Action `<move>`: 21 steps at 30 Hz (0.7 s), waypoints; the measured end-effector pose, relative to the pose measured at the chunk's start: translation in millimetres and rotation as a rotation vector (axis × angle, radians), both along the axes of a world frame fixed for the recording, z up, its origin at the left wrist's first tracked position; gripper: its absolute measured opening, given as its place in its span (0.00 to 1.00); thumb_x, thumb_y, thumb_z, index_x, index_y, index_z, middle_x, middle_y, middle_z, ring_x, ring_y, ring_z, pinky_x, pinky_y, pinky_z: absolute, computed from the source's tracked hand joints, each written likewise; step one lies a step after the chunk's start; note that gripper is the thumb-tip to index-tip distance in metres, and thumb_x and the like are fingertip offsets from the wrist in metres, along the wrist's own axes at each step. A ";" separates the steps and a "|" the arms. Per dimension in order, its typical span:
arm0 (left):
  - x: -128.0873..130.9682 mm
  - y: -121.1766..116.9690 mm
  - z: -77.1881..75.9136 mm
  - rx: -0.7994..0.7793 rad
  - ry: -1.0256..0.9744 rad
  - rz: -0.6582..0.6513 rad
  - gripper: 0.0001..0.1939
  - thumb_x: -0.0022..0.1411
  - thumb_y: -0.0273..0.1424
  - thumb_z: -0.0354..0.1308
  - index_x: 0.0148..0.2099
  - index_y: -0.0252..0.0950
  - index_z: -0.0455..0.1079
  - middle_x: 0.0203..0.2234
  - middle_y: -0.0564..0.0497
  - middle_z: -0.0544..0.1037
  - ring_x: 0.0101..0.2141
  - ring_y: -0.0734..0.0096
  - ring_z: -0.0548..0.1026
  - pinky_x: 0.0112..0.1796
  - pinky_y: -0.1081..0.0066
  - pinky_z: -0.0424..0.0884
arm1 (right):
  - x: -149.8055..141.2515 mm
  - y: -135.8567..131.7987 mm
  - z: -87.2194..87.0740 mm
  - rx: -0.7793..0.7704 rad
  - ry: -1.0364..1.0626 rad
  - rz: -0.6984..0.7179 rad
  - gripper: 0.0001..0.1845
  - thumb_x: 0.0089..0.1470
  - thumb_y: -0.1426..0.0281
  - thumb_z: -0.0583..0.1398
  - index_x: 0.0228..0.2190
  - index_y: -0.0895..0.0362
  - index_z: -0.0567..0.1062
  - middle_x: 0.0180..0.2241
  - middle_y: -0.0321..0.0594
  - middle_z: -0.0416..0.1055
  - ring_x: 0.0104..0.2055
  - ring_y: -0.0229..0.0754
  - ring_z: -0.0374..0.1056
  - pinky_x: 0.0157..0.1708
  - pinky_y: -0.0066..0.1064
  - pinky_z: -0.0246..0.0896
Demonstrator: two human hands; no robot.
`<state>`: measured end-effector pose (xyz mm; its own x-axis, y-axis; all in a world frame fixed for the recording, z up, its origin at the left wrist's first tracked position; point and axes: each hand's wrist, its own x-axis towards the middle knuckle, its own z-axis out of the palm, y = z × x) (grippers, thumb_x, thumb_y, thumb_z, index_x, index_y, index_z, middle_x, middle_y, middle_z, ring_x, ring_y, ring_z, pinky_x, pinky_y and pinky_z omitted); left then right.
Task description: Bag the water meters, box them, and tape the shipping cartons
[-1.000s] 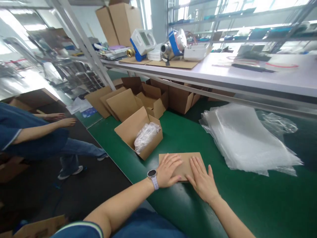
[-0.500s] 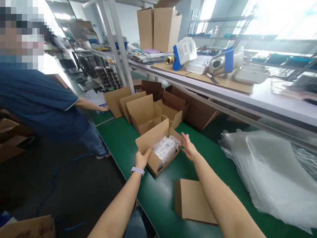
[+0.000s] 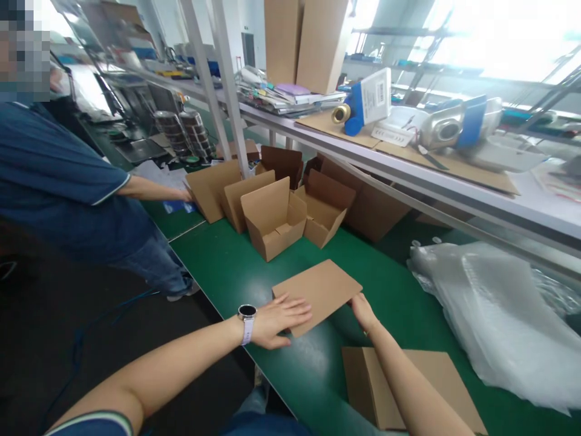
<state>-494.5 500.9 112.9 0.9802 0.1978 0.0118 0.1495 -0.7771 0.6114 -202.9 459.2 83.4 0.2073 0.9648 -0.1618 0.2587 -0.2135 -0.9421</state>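
A brown cardboard box [image 3: 324, 290] lies on the green table with its lid down over the top, so the bubble-wrapped item inside is hidden. My left hand [image 3: 281, 318] rests flat across the lid's near left part, fingers stretched out. At the right end, my right hand [image 3: 364, 313] holds the box by its corner, with its fingertips partly hidden by the lid's edge. Below my right forearm sits another closed cardboard box [image 3: 431, 369].
Open cardboard boxes [image 3: 276, 221] stand beyond the box. Bubble wrap sheets [image 3: 472, 303] lie at the right. A shelf [image 3: 408, 160] with metal and blue-white parts overhangs the table's far side. To the left, a co-worker [image 3: 59, 163] reaches toward the boxes.
The box's lid has swung down over the bubble-wrapped item. My left hand has left the side wall for the lid's top, and my right hand has moved onto the right corner.
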 end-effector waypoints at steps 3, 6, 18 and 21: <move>16.9 4.0 19.4 -0.182 0.086 0.188 0.30 0.60 0.50 0.49 0.63 0.48 0.54 0.64 0.49 0.52 0.64 0.54 0.46 0.59 0.43 0.41 | -4.0 -1.2 10.8 -0.049 0.135 -0.070 0.40 0.52 0.41 0.37 0.46 0.51 0.73 0.46 0.44 0.73 0.54 0.54 0.64 0.48 0.51 0.62; 48.1 21.6 25.7 -0.159 0.221 0.370 0.43 0.51 0.60 0.51 0.65 0.51 0.47 0.66 0.45 0.43 0.64 0.43 0.39 0.54 0.33 0.41 | -3.9 -3.1 22.8 -0.097 0.319 -0.061 0.35 0.51 0.42 0.46 0.46 0.53 0.73 0.45 0.44 0.74 0.52 0.54 0.66 0.46 0.48 0.64; 86.8 32.2 2.9 0.155 0.373 0.358 0.54 0.44 0.47 0.60 0.66 0.56 0.31 0.67 0.51 0.34 0.61 0.26 0.38 0.48 0.28 0.48 | 10.8 -4.2 12.2 0.009 0.114 -0.057 0.30 0.33 0.58 0.69 0.40 0.56 0.73 0.46 0.47 0.71 0.51 0.53 0.65 0.56 0.49 0.52; 79.7 27.4 -7.5 0.240 0.277 0.382 0.46 0.49 0.52 0.56 0.66 0.58 0.37 0.67 0.54 0.37 0.61 0.30 0.38 0.50 0.29 0.47 | 5.1 -11.6 10.0 0.085 -0.312 -0.054 0.39 0.43 0.60 0.64 0.57 0.53 0.60 0.62 0.49 0.52 0.63 0.53 0.48 0.60 0.55 0.40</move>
<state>-414.8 528.3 105.5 0.8119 0.5647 -0.1482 0.5796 -0.7493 0.3203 -197.7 447.6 93.5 0.2859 0.9583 -0.0022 0.5278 -0.1594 -0.8343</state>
